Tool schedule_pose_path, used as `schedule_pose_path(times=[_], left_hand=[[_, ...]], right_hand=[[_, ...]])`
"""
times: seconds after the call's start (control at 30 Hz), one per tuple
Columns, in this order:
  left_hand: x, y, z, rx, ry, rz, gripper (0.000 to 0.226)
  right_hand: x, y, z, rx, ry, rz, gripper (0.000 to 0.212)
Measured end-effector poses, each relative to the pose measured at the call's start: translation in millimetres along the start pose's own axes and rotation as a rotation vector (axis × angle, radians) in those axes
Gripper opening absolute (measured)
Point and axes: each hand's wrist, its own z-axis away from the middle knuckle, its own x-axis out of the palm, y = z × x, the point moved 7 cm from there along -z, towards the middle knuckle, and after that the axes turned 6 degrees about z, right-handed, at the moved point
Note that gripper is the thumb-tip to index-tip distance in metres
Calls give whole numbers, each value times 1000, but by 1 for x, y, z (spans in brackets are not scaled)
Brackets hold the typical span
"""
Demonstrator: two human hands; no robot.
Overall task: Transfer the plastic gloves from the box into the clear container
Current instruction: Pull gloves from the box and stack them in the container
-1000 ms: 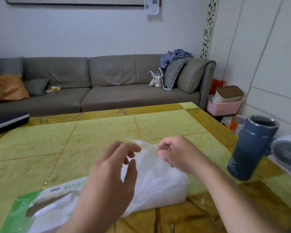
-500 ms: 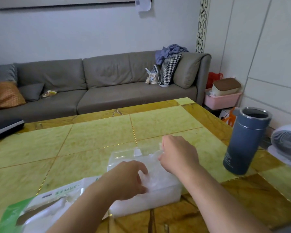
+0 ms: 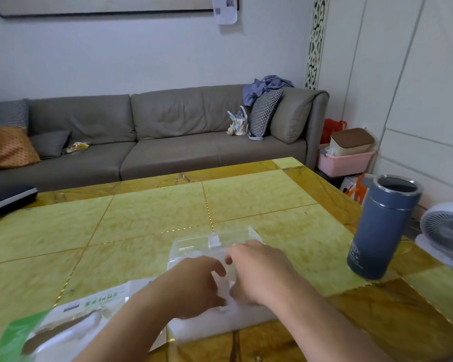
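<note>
A clear container (image 3: 188, 248) stands on the table in front of me, its see-through lid tilted open at the back. A white wad of plastic gloves (image 3: 220, 321) fills it. My left hand (image 3: 194, 286) and my right hand (image 3: 263, 273) are side by side on top of the wad, fingers curled down into the gloves. They hide most of the container's opening. The green and white glove box (image 3: 63, 320) lies flat at the lower left, its slot torn open, just left of my left forearm.
A tall blue-grey flask (image 3: 379, 228) stands open-topped near the table's right edge. A white fan (image 3: 447, 233) sits on the floor beyond it. A grey sofa (image 3: 168, 137) runs behind the table, and a dark flat object (image 3: 5, 197) lies at the far left.
The sheet of gloves that both hands held up over the container has gone down into it. Both hands have sunk onto the wad and closed together.
</note>
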Motion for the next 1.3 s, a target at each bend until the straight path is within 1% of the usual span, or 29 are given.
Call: schedule_pose_path(times=[0.03,0.13,0.17,0.2,0.23,0.3,0.4,0.47,0.53,0.6,0.63,0.67,0.7,0.83,0.9,1.07,1.13,1.23,1.3], left_hand=[[-4,1,5,0,46,-15,42],[-18,15,23,46,260,-150,35],[-20,20,24,63,301,-178,35],[-19,23,23,58,307,-182,36],[-16,23,20,34,285,-168,37],[-8,14,11,-63,200,-134,40],[4,-2,0,-193,91,-115,40],[8,-5,-7,-216,30,-102,47],[10,-6,-13,-219,-42,-126,53],[12,-7,-17,-235,-98,-141,46],[14,-10,-20,-240,-113,-137,37],[14,-11,-22,-240,-115,-123,27],[16,-15,-24,-249,-110,-90,23],[14,-21,-22,-303,-76,88,30],[14,-21,-20,-312,-41,131,31],[15,-14,-18,-284,46,51,18],[12,-11,-16,-277,38,38,12],[9,0,-12,-281,-41,-70,26],[6,5,-9,-262,-49,-40,25]], right_hand=[[3,0,-3,1,-5,6,45],[12,-4,-12,-5,-60,16,57],[13,-5,-14,-3,-88,19,61],[14,-6,-16,2,-120,31,64],[15,-6,-17,8,-153,45,65],[16,-7,-18,19,-198,62,60],[18,-6,-17,29,-201,49,55],[21,-5,-22,56,-237,28,57],[28,-4,-27,77,-327,16,62],[34,-5,-29,79,-408,1,64],[35,-5,-29,78,-422,-12,63],[35,-4,-30,78,-421,-29,62],[35,-4,-30,81,-416,-43,63],[41,-2,-33,114,-421,-95,75],[41,-2,-32,118,-416,-113,77],[41,-4,-32,104,-409,-99,78],[42,-4,-34,95,-403,-93,76],[41,-1,-33,101,-393,-100,72],[37,-1,-30,100,-371,-85,68]])
